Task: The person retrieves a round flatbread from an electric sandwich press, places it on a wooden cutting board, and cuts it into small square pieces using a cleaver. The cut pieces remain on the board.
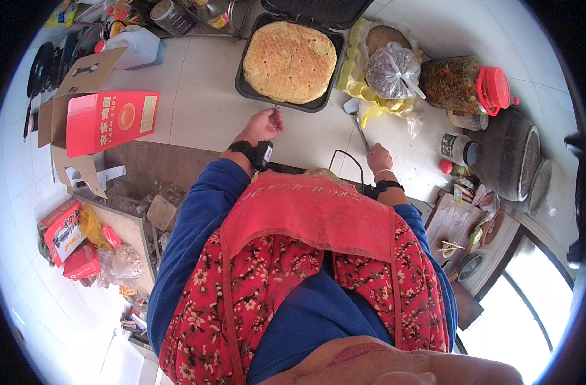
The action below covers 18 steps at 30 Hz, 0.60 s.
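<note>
A thick golden flatbread (290,61) dotted with small holes fills the lower plate of a black electric baking pan (313,106). The pan's lid (317,12) stands raised at the back. My left hand (264,126) is at the pan's front rim, fingers curled, fingertips beside a small dark part there. Whether it grips that part I cannot tell. To the right, my right hand (379,158) is closed around the handle of a spatula (361,131). The spatula's flat head points away from me, close to a yellow egg tray (353,82).
On the left stands an opened red egg carton (112,122) near a white plastic jug (136,47). A tied plastic bag (393,72) rests on the egg tray. Right of it are a red-lidded jar (451,84), a small bottle (455,148) and a large dark pot (502,149).
</note>
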Available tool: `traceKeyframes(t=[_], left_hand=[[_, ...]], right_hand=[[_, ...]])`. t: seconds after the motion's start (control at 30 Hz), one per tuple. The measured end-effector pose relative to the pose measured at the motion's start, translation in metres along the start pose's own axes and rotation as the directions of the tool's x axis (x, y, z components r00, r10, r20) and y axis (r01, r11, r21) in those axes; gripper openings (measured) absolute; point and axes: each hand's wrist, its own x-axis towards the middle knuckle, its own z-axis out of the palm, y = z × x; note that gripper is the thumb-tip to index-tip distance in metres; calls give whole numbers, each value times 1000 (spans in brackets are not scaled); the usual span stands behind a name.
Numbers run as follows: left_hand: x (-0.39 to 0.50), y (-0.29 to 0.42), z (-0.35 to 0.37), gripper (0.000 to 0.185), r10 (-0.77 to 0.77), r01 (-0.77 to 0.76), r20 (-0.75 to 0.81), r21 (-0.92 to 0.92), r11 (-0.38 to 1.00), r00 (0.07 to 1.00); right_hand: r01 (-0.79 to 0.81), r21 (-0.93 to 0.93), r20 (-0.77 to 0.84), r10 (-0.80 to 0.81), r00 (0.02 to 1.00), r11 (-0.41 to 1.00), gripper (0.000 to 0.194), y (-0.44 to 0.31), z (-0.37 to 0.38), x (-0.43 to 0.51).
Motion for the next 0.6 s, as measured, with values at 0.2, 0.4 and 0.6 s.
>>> traceKeyframes(t=[0.2,0.4,0.6], left_hand=[[-1,-4,2,24,32,-32,-30,14,999,999],[-3,-3,3,25,32,-32,-31,5,999,999],[5,-3,2,27,50,-52,-47,-28,998,998]], right_hand=[[44,33,27,-45,999,999,31,2,3,1],[48,140,80,-60,995,989,23,6,15,2],[113,430,40,-144,989,896,25,27,23,-4]])
